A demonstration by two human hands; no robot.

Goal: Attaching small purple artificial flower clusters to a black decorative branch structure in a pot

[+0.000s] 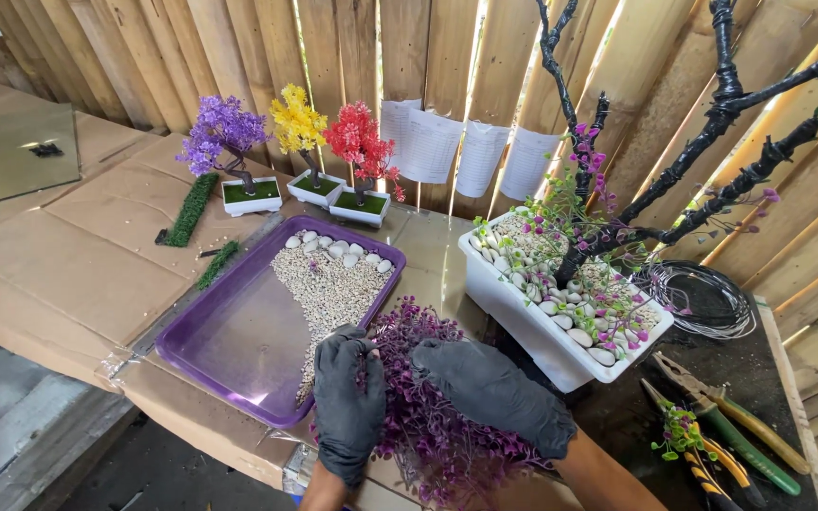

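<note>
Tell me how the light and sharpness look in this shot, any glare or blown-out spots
Head view: daylight burns white through the gaps in the wooden wall; a soft sheen lies on the purple tray; both gloved hands, left hand and right hand, and the purple foliage look sharp; the wide lens bends the planks outward at the edges.

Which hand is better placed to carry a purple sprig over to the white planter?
Probably right. The right hand rests on the purple foliage pile, beside the white planter. The left hand is on the pile's far side, by the purple tray.
</note>
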